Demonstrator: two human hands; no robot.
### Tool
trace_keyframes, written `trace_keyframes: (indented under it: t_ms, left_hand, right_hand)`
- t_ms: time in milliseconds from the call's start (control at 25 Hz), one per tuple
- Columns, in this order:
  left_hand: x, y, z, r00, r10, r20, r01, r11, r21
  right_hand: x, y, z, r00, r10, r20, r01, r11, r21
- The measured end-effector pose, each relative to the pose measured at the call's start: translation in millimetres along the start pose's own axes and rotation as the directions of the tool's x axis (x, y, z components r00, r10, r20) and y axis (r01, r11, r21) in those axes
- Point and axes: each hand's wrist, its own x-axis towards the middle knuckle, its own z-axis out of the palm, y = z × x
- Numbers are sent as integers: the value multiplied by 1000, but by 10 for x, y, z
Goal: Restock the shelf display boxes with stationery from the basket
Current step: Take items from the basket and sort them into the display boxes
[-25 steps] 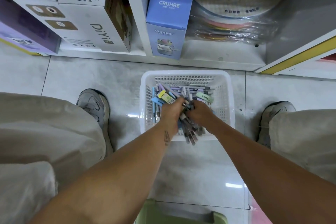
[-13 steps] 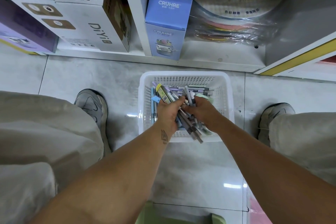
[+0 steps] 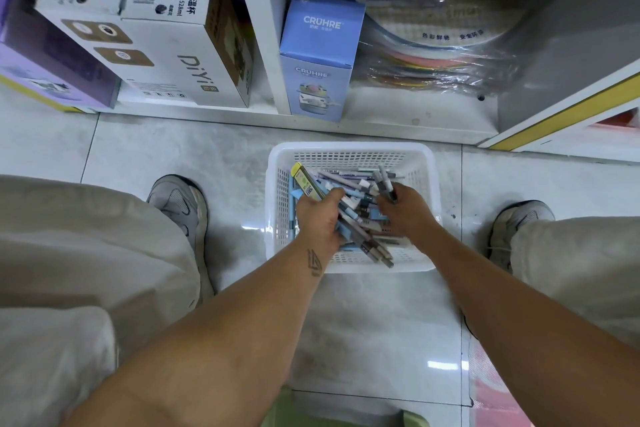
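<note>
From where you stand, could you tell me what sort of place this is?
Probably a shop aisle: boxed goods such as the blue CRUHRE box on a low white shelf, and a white basket of pens on the tiled floor.

A single wide-angle camera, worn on the person's head, looks steeply down and slightly forward. The tiled floor (image 3: 145, 146) fills the middle of the frame, seen almost from straight above. The white plastic basket (image 3: 349, 149) sits just above centre, near enough that single pens in it can be told apart. Both forearms enter from the lower edge and run up toward the centre. The bottom shelf (image 3: 398, 121) crosses the upper part of the frame, its lines bent by the lens. There is only this one view.
</note>
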Motion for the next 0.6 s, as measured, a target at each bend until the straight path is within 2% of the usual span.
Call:
trace_keyframes:
  t_ms: [80, 240, 320, 440, 520, 600]
  left_hand:
    - [-64, 13, -8, 1000, 6, 25, -6, 1000, -2]
    - [-168, 27, 7, 1000, 11, 13, -11, 1000, -28]
    - [-231, 20, 17, 1000, 12, 4, -12, 1000, -25]
    - [-389, 62, 53, 998, 38, 48, -38, 999, 3]
    - [-556, 152, 97, 991, 70, 116, -75, 997, 32]
    - [-772, 294, 149, 965, 120, 232, -141, 987, 77]
  right_hand:
    - [-24, -2, -54, 997, -51, -50, 40, 979, -198]
    - [-164, -147, -129, 985, -147, -89, 130, 976, -172]
    - [-259, -246, -167, 992, -117, -37, 115, 992, -54]
    - [-465, -423, -321, 986, -57, 159, 18, 971, 237]
    - [-591, -540, -488, 961, -102, 259, 28, 962, 272]
    - [-704, -698, -687, 939, -172, 298, 86, 956, 279]
